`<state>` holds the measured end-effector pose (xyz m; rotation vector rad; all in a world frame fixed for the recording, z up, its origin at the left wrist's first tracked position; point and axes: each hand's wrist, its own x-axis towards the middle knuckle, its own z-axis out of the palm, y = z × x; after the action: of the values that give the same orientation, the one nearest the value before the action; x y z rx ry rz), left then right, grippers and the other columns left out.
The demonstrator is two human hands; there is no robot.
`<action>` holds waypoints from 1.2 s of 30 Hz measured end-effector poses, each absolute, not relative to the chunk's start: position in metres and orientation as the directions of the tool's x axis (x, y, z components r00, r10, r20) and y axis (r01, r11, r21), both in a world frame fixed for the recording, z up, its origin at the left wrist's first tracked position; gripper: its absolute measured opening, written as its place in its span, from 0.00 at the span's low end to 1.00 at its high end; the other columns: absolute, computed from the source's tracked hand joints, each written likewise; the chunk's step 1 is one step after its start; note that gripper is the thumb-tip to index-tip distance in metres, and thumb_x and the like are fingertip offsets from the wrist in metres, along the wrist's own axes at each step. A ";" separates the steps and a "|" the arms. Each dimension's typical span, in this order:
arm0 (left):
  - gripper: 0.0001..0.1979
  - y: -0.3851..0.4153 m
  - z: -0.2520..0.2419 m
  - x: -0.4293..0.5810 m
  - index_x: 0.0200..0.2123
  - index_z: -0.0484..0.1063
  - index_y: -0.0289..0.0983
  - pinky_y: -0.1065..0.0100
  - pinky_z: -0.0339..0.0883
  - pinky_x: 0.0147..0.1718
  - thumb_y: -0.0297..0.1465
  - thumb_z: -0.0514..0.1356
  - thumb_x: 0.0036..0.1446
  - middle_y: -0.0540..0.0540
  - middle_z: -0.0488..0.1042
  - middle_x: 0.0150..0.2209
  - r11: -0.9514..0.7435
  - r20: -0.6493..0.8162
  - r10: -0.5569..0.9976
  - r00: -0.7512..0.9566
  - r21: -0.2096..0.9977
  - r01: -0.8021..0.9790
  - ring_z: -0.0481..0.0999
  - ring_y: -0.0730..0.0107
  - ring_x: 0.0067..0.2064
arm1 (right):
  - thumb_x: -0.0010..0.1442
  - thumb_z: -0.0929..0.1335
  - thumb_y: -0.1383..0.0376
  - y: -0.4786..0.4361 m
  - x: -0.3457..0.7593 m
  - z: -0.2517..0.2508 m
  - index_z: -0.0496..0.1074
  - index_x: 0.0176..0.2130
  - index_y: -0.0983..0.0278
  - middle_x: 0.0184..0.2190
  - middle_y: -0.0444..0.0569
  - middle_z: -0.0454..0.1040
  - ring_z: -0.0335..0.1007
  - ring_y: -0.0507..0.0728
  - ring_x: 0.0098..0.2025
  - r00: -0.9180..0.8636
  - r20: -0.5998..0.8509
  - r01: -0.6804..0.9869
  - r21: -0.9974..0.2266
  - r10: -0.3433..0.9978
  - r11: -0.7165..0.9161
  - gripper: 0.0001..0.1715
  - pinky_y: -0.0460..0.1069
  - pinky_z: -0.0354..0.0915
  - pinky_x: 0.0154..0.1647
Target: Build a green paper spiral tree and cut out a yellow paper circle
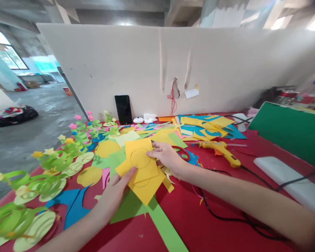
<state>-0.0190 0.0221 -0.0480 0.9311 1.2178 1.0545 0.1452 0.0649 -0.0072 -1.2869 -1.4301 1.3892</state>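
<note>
Two pieces of yellow paper overlap in my hands above the table, each with a circle drawn on it. My left hand [115, 192] grips them at the lower left, its thumb over the upper yellow sheet [140, 159]. Under that sheet, the lower yellow sheet [149, 192] sticks out toward me, its circle partly covered. My right hand [166, 157] holds the upper sheet's right edge, fingertips on its face. Green paper [131, 208] and a long green strip [166, 227] lie beneath. Red-handled scissors [182, 152] rest partly behind my right hand.
On the red table [199, 224], a yellow glue gun [223, 150] with black cable lies at the right, near a white block [286, 178]. Green spiral paper pieces [57, 161] line the left side. A black phone [123, 109] leans on the white board [115, 63]. Blue and yellow scraps lie behind.
</note>
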 end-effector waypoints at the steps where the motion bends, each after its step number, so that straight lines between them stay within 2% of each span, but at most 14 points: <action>1: 0.11 0.019 -0.048 -0.020 0.33 0.72 0.37 0.63 0.72 0.35 0.37 0.63 0.47 0.45 0.78 0.35 0.281 -0.281 0.959 0.022 0.948 -0.151 0.76 0.55 0.41 | 0.60 0.63 0.63 0.069 0.144 -0.006 0.65 0.44 0.68 0.36 0.48 0.69 0.68 0.51 0.32 -0.201 -0.114 0.164 -0.983 0.973 -0.081 0.14 0.48 0.68 0.30; 7: 0.10 0.004 -0.042 -0.021 0.38 0.71 0.39 0.67 0.71 0.38 0.34 0.61 0.50 0.48 0.77 0.38 0.322 -0.327 0.945 0.027 0.906 -0.274 0.76 0.62 0.41 | 0.61 0.62 0.62 0.107 0.132 0.006 0.64 0.46 0.67 0.41 0.50 0.68 0.68 0.54 0.37 -0.146 0.028 0.285 -0.956 0.989 0.069 0.15 0.52 0.68 0.36; 11: 0.11 0.000 -0.041 -0.022 0.31 0.70 0.37 0.72 0.68 0.21 0.37 0.64 0.46 0.48 0.77 0.28 0.371 -0.378 0.926 0.019 0.898 -0.236 0.76 0.65 0.27 | 0.61 0.62 0.62 0.132 0.126 0.010 0.64 0.48 0.67 0.43 0.51 0.67 0.68 0.55 0.39 -0.151 0.102 0.467 -0.869 0.983 0.162 0.16 0.53 0.67 0.38; 13: 0.12 -0.002 -0.041 -0.024 0.30 0.69 0.37 0.75 0.62 0.15 0.38 0.64 0.46 0.50 0.74 0.23 0.394 -0.403 0.915 -0.004 0.897 -0.203 0.72 0.70 0.21 | 0.61 0.62 0.61 0.137 0.129 0.011 0.63 0.48 0.67 0.45 0.52 0.66 0.67 0.56 0.42 -0.167 0.138 0.590 -0.779 0.976 0.211 0.17 0.55 0.66 0.40; 15: 0.11 -0.003 -0.040 -0.026 0.30 0.69 0.38 0.77 0.59 0.13 0.39 0.63 0.47 0.53 0.71 0.20 0.394 -0.403 0.915 -0.021 0.902 -0.177 0.69 0.75 0.18 | 0.60 0.63 0.61 0.134 0.138 0.010 0.64 0.48 0.67 0.46 0.52 0.66 0.66 0.57 0.43 -0.212 0.141 0.712 -0.655 0.967 0.251 0.17 0.56 0.65 0.42; 18: 0.12 -0.003 -0.039 -0.026 0.26 0.68 0.38 0.79 0.56 0.12 0.41 0.60 0.49 0.55 0.66 0.16 0.377 -0.383 0.924 -0.012 0.914 -0.148 0.64 0.78 0.15 | 0.61 0.63 0.62 0.110 0.158 0.004 0.66 0.45 0.66 0.44 0.51 0.67 0.67 0.55 0.42 -0.283 0.055 0.852 -0.444 0.957 0.278 0.14 0.54 0.66 0.41; 21: 0.14 -0.002 -0.041 -0.025 0.22 0.67 0.37 0.79 0.52 0.11 0.41 0.59 0.51 0.54 0.65 0.13 0.344 -0.339 0.938 0.068 0.932 -0.117 0.62 0.78 0.13 | 0.60 0.64 0.62 0.080 0.175 -0.005 0.65 0.46 0.68 0.44 0.52 0.67 0.66 0.57 0.43 -0.259 -0.023 0.940 -0.237 0.966 0.247 0.15 0.56 0.65 0.42; 23: 0.12 -0.001 -0.042 -0.025 0.23 0.69 0.36 0.77 0.53 0.11 0.39 0.59 0.51 0.52 0.67 0.13 0.308 -0.290 0.944 0.157 0.946 -0.106 0.63 0.76 0.14 | 0.60 0.64 0.63 0.066 0.180 -0.009 0.65 0.46 0.68 0.45 0.53 0.66 0.66 0.57 0.43 -0.232 -0.049 0.965 -0.137 0.971 0.224 0.16 0.55 0.65 0.42; 25: 0.11 -0.001 -0.043 -0.025 0.25 0.71 0.35 0.75 0.59 0.14 0.37 0.60 0.51 0.49 0.71 0.16 0.277 -0.247 0.940 0.238 0.956 -0.102 0.65 0.74 0.16 | 0.60 0.64 0.63 0.059 0.181 -0.010 0.65 0.47 0.68 0.45 0.53 0.66 0.66 0.56 0.43 -0.223 -0.061 0.973 -0.080 0.973 0.218 0.16 0.54 0.66 0.41; 28: 0.09 0.000 -0.041 -0.026 0.27 0.72 0.34 0.71 0.64 0.21 0.34 0.59 0.52 0.45 0.75 0.23 0.248 -0.206 0.924 0.321 0.964 -0.098 0.70 0.71 0.19 | 0.60 0.64 0.63 0.059 0.178 -0.011 0.65 0.46 0.68 0.44 0.53 0.67 0.66 0.56 0.43 -0.234 -0.056 0.971 -0.057 0.971 0.231 0.16 0.55 0.66 0.41; 31: 0.07 0.000 -0.039 -0.026 0.29 0.72 0.35 0.70 0.66 0.24 0.33 0.58 0.53 0.45 0.76 0.28 0.229 -0.176 0.919 0.354 0.967 -0.113 0.72 0.68 0.22 | 0.60 0.64 0.63 0.063 0.176 -0.015 0.64 0.47 0.68 0.45 0.53 0.66 0.66 0.57 0.44 -0.234 -0.014 0.969 -0.090 0.972 0.232 0.17 0.56 0.65 0.42; 36: 0.12 0.001 -0.040 -0.026 0.31 0.72 0.36 0.70 0.63 0.21 0.36 0.52 0.57 0.47 0.74 0.21 0.219 -0.155 0.934 0.322 0.961 -0.171 0.72 0.66 0.21 | 0.59 0.64 0.62 0.070 0.189 -0.012 0.65 0.45 0.67 0.44 0.51 0.66 0.65 0.56 0.42 -0.215 0.078 0.932 -0.281 0.973 0.229 0.15 0.55 0.65 0.41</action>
<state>-0.0255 0.0007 -0.0403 1.0551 0.9216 0.9370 0.1890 0.0699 -0.0120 -1.7973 -2.2644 0.2538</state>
